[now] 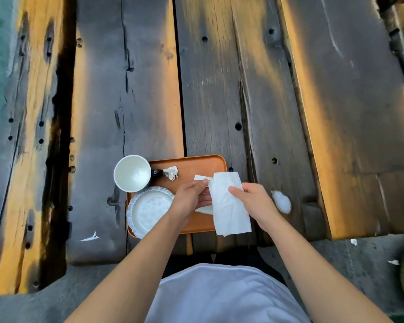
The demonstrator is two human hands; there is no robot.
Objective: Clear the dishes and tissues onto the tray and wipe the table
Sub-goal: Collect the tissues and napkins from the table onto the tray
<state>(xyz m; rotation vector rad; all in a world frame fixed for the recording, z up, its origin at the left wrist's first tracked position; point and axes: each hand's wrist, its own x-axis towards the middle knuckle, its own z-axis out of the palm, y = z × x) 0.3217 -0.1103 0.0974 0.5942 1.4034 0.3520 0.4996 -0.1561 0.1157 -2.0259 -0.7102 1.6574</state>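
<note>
Both hands hold one white tissue (229, 206) above the orange tray (196, 166) — the left hand (191, 197) pinching its upper left corner, the right hand (252, 201) gripping its right edge, its long axis running toward the person. The wet spill (281, 201) lies on the table (219, 78) just right of the right hand, the nearer one. On the tray sit the cup (132, 173), plate (149, 210) and crumpled tissue (171, 172) — open planks stretch ahead, the table's near edge close below.
</note>
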